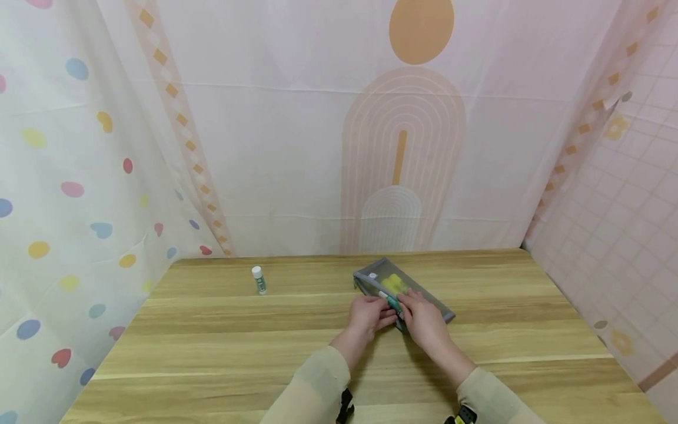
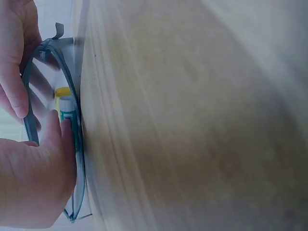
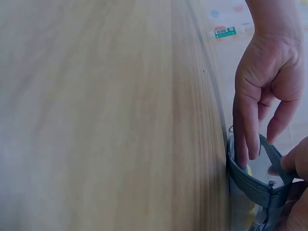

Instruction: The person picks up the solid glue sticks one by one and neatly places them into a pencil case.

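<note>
A grey see-through mesh zipper pouch (image 1: 424, 294) lies on the table, its zippered mouth spread apart. My right hand (image 1: 422, 318) pinches one edge of that mouth between thumb and fingers. My left hand (image 3: 269, 72) reaches into the opening with fingers mostly straight, holding nothing that I can see. Inside the pouch, a green glue stick with a white cap (image 2: 67, 103) sits beside the left fingers; whether they touch it is unclear. A yellow item (image 1: 394, 284) shows through the mesh, its kind blurred.
A second glue stick (image 1: 259, 280), white-capped with a green label, stands on the wooden table (image 1: 212, 341) to the left of the pouch. Patterned curtains (image 1: 286, 147) hang behind the table and along both sides.
</note>
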